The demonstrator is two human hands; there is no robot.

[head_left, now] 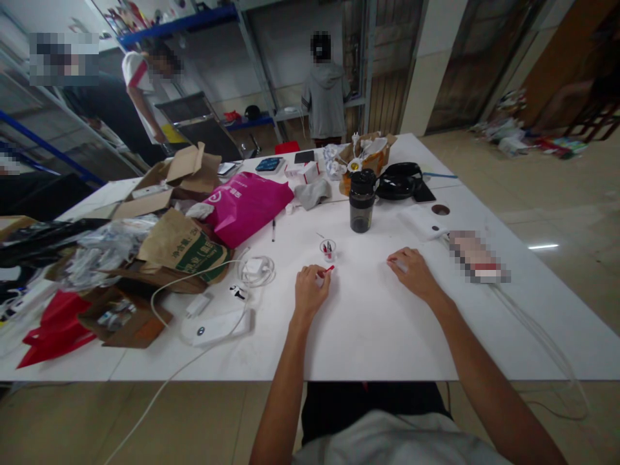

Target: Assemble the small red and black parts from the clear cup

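My left hand (310,290) rests on the white table (368,323) with its fingers pinched on a small red item (330,268). Just beyond it stands a small clear cup (328,249) with red and dark bits inside. My right hand (411,270) lies palm down on the table to the right, fingers curled over a small white thing that I cannot make out. A dark shaker bottle (361,201) stands upright behind the cup.
The left of the table holds a pink bag (247,203), a brown paper bag (184,248), cardboard boxes (165,184), a white charger with cable (254,268) and a red bag (55,326). A black pen (273,230) lies near. Two people stand at the shelves behind.
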